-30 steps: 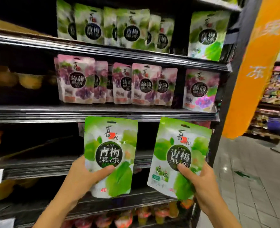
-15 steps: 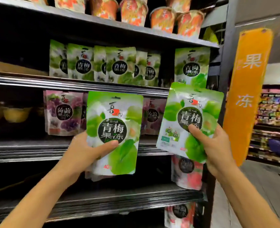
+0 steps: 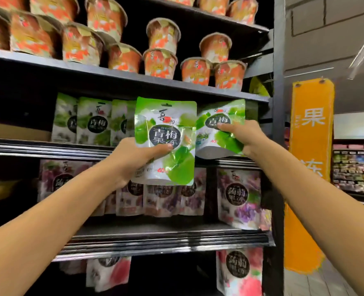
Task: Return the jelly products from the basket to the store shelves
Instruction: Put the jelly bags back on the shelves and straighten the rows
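Note:
My left hand (image 3: 134,159) grips a green jelly pouch (image 3: 166,133) by its lower left corner and holds it upright in front of the shelf. My right hand (image 3: 244,135) grips a second green pouch (image 3: 221,124), tilted back, its base over the front edge of the green-pouch shelf (image 3: 48,146) at the right end. Matching green pouches (image 3: 93,122) stand in a row on that shelf to the left. The basket is out of view.
Orange jelly cups (image 3: 162,63) crowd the shelf above. Purple pouches (image 3: 238,197) fill the shelf below, pink ones (image 3: 238,272) lower still. A dark upright post (image 3: 278,124) and an orange hanging sign (image 3: 309,146) stand right of the shelves.
Both hands rose with their pouches from the lower shelves to the green-pouch shelf. The right pouch has moved in over the shelf's right end and tilted back.

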The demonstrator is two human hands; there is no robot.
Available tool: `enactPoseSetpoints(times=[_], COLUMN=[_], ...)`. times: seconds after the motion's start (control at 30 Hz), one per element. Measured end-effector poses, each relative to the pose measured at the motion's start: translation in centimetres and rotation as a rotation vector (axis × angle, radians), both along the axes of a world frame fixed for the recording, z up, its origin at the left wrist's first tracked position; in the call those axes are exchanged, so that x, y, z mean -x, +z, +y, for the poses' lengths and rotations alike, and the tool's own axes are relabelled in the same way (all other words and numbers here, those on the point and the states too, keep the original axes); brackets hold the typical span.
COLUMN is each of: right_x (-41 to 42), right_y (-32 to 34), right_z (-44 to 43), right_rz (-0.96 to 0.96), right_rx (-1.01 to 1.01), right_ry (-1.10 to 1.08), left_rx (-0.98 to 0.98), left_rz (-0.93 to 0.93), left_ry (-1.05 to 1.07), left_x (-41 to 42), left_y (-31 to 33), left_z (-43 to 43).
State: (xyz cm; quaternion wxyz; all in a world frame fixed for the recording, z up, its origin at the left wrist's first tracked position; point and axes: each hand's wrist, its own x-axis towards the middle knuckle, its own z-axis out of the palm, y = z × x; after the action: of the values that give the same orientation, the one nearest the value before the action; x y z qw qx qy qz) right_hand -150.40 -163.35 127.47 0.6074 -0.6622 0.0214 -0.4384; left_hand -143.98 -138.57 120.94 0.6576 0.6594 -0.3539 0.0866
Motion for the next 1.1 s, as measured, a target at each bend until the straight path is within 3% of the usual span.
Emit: enactPoseSetpoints(times=[0.23,0.5,0.77,1.1], right_x=[-3.2,-4.5,-2.6,-2.9], right_y=[1.2,-0.2,-2.0,-3.0], right_z=[-1.4,-2.7,-4.0,-4.9], right_rz=[-0.020,0.009,0.200,0.256], right_rx=[-0.043,0.228,0.539,0.552], right_ry=[0.015,-0.055,-0.417,-0.484], left_rx=[-0.017,0.003,0.021,0.012], left_rz=[0.035,0.079,0.127,0.117], left_ry=[0.036,0.051,0.066,0.086], left_x=[0.3,-0.3,-1.0,-1.8], left_y=[1.0,1.4,1.5,2.0], left_z=[-1.7,-2.6,-3.0,-4.2])
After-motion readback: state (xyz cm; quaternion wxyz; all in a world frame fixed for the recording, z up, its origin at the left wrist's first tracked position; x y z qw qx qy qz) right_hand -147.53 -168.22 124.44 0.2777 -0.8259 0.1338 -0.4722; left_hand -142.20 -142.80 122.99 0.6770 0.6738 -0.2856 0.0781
